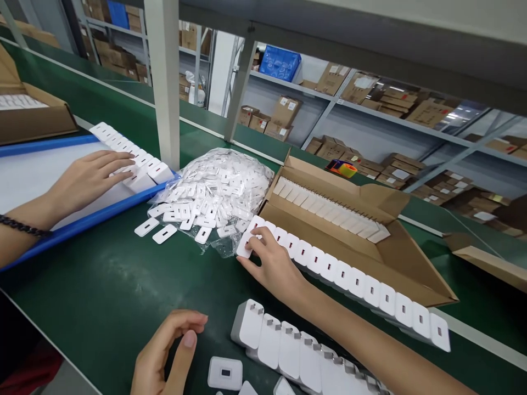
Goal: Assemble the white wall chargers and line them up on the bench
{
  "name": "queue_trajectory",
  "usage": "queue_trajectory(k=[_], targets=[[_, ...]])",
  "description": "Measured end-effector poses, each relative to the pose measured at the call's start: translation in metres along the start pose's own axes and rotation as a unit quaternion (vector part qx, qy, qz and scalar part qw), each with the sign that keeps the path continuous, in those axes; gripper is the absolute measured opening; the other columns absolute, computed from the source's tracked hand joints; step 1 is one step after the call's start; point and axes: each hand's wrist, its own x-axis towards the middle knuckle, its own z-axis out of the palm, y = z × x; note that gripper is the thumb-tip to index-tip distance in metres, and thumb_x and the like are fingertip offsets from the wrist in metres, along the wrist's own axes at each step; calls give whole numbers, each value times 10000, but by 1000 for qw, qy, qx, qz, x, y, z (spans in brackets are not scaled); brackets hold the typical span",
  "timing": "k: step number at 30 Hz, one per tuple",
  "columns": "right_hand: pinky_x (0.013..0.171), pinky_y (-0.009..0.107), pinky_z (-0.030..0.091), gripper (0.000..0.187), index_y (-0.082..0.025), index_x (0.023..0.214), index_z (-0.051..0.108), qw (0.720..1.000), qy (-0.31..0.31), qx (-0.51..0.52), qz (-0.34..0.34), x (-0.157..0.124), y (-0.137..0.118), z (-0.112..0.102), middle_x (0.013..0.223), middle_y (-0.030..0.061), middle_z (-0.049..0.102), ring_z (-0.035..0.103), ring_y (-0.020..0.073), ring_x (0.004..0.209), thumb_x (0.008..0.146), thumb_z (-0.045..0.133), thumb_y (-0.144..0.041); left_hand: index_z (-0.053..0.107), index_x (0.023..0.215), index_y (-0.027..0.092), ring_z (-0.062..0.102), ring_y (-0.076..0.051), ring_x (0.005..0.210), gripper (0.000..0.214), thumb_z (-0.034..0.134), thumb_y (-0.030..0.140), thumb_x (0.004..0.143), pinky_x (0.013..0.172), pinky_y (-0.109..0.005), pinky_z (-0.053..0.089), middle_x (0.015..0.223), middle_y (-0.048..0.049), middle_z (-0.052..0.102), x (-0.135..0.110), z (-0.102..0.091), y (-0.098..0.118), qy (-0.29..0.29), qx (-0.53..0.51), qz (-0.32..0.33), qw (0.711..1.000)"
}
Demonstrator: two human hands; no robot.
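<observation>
My right hand [269,263] reaches forward to a long row of white chargers [349,280] lined along the front of an open carton [407,263]. Its fingers are closed on the end charger [246,245] at the row's left. My left hand [164,356] hovers low at the near edge, thumb and curled fingers pinched together; what they hold, if anything, does not show. Just right of it lies a second row of white chargers [288,351] with metal prongs up, and a single charger [225,373] lies flat.
A clear bag of small white pieces [214,192] sits mid-table, a few loose pieces [156,230] beside it. At left, a co-worker's hand [88,178] rests on chargers in a blue-rimmed tray [102,214]. A white post [164,82] stands behind; warehouse shelves beyond.
</observation>
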Motion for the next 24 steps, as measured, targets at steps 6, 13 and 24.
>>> queue_trajectory(k=[6, 13, 24], targets=[[481, 252, 415, 151, -196, 912, 523, 999, 7, -44, 15, 4, -4, 1, 1076, 77, 571, 501, 94, 523, 926, 638, -293, 733, 1108, 253, 371, -230, 1467, 310, 492, 155, 940, 1247, -421, 147, 1250, 84, 654, 1, -2, -9, -19, 39, 14, 999], [457, 261, 340, 221, -190, 946, 583, 994, 2, -109, 13, 0, -4, -4, 1166, 120, 634, 567, 142, 571, 906, 681, -384, 717, 1099, 257, 345, -229, 1480, 306, 464, 173, 949, 1251, -439, 121, 1296, 106, 633, -2, 0, -12, -35, 58, 27, 997], [494, 287, 456, 257, -167, 928, 639, 996, -2, -93, 13, 2, -10, -32, 1277, 125, 637, 643, 151, 613, 893, 706, -412, 705, 1062, 212, 397, -177, 1447, 211, 544, 146, 943, 1214, -415, 268, 1282, 23, 663, -10, 13, 16, 4, -22, -68, 997]])
